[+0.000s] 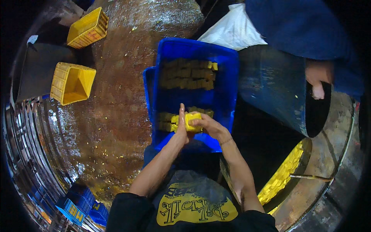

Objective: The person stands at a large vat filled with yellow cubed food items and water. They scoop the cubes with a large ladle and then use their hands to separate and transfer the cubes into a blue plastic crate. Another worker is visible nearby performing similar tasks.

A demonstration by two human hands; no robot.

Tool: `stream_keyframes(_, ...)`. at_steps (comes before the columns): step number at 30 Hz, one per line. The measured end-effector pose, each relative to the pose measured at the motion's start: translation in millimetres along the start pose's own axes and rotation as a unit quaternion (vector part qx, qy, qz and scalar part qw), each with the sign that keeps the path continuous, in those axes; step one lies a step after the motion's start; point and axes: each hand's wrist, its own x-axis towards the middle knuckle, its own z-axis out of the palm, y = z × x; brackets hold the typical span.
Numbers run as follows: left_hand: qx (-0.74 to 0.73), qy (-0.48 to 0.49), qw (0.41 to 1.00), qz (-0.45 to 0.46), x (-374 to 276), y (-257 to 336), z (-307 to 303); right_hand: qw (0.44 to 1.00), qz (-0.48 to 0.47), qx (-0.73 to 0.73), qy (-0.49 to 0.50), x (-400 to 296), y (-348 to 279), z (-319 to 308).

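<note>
Between my two hands I hold several soft-looking yellow blocks [192, 121], perhaps tofu, over the near end of a deep blue plastic crate [185, 100]. My left hand [181, 124] is flat and upright against their left side, its fingers straight. My right hand [213, 126] bends around the right side, with its fingers across the front of the blocks. Rows of similar blocks [188, 74] lie in shadow at the crate's far end. More blocks [165, 121] sit beside and beyond my hands at the near end.
Another blue crate [148, 87] shows beneath the left rim. To the right lie a large blue drum [272, 84], another person's hand [318, 75] at its mouth, and a round container of yellow pieces [282, 174]. A white sack [234, 29] is behind. Two yellow crates [74, 84] stand left on the wet floor [118, 116].
</note>
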Motion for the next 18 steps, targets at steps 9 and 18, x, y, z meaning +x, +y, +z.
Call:
stream_keyframes(9, 0.122, 0.221, 0.958, 0.136, 17.2, 27.7, -95.2, 0.790, 0.127, -0.492, 0.343, 215.3, 31.8, 30.6)
stream_keyframes(18, 0.612, 0.178, 0.685, 0.353, 122.5, 85.2, -80.9, 0.961, 0.070, -0.185, 0.193, 167.2, 78.8, -38.5)
